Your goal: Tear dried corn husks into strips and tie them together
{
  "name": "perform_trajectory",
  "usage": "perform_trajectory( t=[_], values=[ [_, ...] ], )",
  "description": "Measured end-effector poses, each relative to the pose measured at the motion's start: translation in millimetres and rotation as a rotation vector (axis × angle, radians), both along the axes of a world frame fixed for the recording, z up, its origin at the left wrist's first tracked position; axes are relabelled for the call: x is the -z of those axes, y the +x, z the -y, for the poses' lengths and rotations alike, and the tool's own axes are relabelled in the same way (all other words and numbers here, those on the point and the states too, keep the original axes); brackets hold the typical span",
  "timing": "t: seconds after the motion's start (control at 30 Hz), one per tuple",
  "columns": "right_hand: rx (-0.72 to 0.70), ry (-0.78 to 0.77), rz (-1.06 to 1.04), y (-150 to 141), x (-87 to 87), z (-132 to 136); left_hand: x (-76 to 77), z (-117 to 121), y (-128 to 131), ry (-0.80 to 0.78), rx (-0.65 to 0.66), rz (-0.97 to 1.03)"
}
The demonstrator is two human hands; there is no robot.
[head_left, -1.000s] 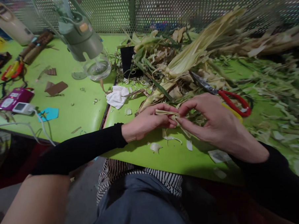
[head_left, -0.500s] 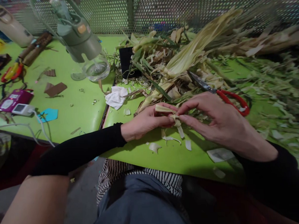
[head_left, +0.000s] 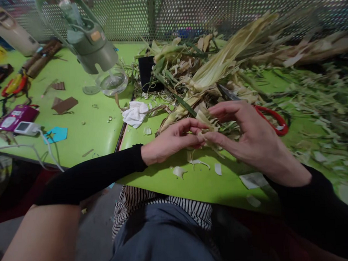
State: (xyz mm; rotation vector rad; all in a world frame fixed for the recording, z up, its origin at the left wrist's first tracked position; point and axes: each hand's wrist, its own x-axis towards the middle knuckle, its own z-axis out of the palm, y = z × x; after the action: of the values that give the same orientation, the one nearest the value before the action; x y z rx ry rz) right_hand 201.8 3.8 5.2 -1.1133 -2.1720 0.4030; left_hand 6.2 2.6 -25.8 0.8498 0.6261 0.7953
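Observation:
My left hand (head_left: 177, 140) is closed, pinching the base of a small bundle of pale corn husk strips (head_left: 206, 119) between thumb and fingers. The strips fan upward and a thin end hangs below. Around the bundle's right side, my right hand (head_left: 246, 142) has its thumb and index finger spread apart, the thumb tip close against the base. Whether the index finger touches the strips is blurred. Just behind the right hand lie scissors with red handles (head_left: 277, 122), partly covered by it. Husk scraps (head_left: 179, 172) rest on the green table (head_left: 170, 184) below the hands.
A heap of corn husks (head_left: 212, 73) spreads across the back, with shreds (head_left: 328, 100) at right. Left of it are a crumpled tissue (head_left: 135, 113), a black rectangular object (head_left: 146, 74), a tall clear-based bottle (head_left: 97, 53) and a purple packet (head_left: 17, 117). A perforated screen (head_left: 123, 17) stands behind.
My right thumb and index finger have parted from their pinch, and the hand has shifted slightly left over the scissors. The husk strips now fan out wider. My left hand stays nearly still.

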Motion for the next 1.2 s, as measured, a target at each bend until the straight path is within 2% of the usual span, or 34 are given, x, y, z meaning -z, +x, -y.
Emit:
perform_trajectory(
  t=[0.1,0.2,0.33,0.47,0.63,0.83,1.03,1.1,1.2],
  values=[
    [0.069,-0.119,-0.058,1.2,5.1,-2.0,-2.2,-1.8,-0.6,0.037,-0.099,0.016],
    [0.041,-0.236,-0.057,1.1,8.9,-3.7,-2.2,-3.0,-1.5,0.079,-0.144,0.029],
    [0.033,-0.289,-0.031,0.2,13.2,-4.3,1.6,-3.3,-2.4,0.11,-0.138,0.027],
    [0.016,-0.313,-0.099,-2.1,15.3,-3.3,5.3,-3.6,-2.6,0.082,-0.114,0.036],
    [-0.03,-0.365,-0.084,-6.3,9.6,-0.3,1.9,-5.1,-4.7,0.093,-0.093,-0.078],
    [0.003,-0.428,-0.227,-11.5,4.7,4.4,1.8,-8.1,-4.4,0.291,-0.08,-0.221],
    [0.135,-0.363,-0.354,-11.9,-5.8,3.8,-1.3,-11.1,-11.9,0.53,-0.117,-0.322],
    [0.156,-0.342,-0.359,-10.8,-7.5,3.2,-5.8,-11.4,-15.6,0.635,-0.094,-0.447],
    [0.159,-0.292,-0.252,-11.2,-3.9,4.0,-11.5,-9.7,-18.0,0.818,-0.065,-0.607]
  ],
)
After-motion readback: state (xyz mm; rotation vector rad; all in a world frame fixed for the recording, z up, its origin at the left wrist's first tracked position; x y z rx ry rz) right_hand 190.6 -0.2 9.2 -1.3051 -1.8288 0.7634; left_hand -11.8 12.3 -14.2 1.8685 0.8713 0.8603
